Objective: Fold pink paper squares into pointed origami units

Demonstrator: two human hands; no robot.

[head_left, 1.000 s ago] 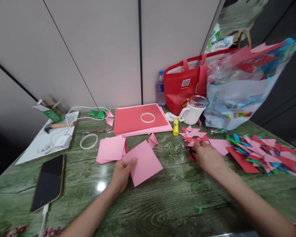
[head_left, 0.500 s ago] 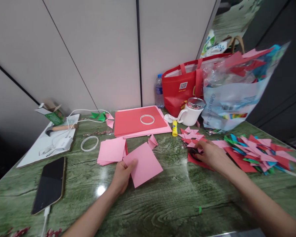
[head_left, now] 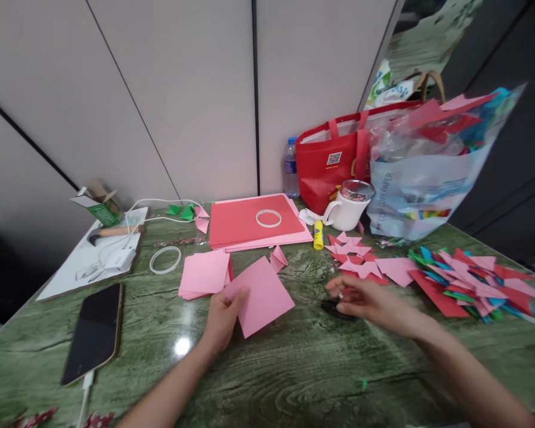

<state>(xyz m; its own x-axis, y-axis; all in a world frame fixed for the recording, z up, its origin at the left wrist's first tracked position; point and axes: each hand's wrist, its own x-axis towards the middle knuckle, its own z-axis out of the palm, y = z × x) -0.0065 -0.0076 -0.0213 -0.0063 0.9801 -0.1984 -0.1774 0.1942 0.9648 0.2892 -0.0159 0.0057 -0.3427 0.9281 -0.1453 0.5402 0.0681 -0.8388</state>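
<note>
My left hand (head_left: 222, 318) pinches a pink paper square (head_left: 263, 298) between thumb and fingers, tilted just above the table. Beside it lies a stack of pink paper squares (head_left: 204, 272). My right hand (head_left: 369, 301) is closed on black-handled scissors (head_left: 339, 310), low over the table; the fingers hide most of them. Behind that hand lie pink and red star-like paper cutouts (head_left: 354, 252). A small folded pink paper piece (head_left: 278, 260) rests behind the held square.
Larger red and pink sheets (head_left: 232, 223) lie at the back with a tape ring on top. A glue stick (head_left: 318, 235), white mug (head_left: 348, 209), red bag (head_left: 314, 160) and stuffed plastic bag (head_left: 421, 190) stand right. Left are a phone (head_left: 93, 333) and hammer (head_left: 116, 231).
My right hand has drawn the scissors left and nearer to me, away from the paper cutouts. My left hand still holds the pink square in about the same place.
</note>
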